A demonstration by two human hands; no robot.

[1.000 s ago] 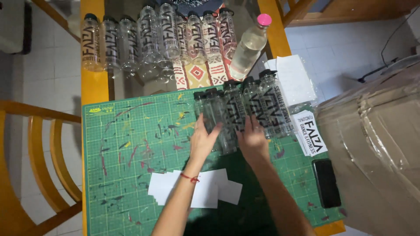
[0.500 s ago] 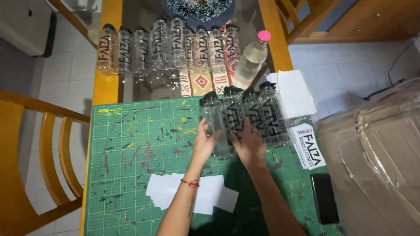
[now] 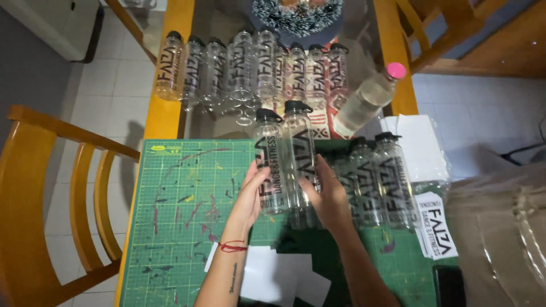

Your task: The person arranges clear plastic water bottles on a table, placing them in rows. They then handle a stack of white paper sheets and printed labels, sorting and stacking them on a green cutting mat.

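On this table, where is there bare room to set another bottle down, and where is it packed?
Bare mat lies left of the left hand, up to the chair-side edge. Crowded: the far row of bottles, the two bottles right of the right hand, and white paper sheets near the arms.

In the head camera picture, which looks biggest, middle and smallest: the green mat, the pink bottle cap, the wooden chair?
1. Green mat
2. Wooden chair, cut off at the edge, so unsure
3. Pink bottle cap

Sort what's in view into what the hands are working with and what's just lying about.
In hand: left hand, right hand, two clear bottles, cutting mat.
Lying about: pink-capped bottle, chair, paper sheets, phone.
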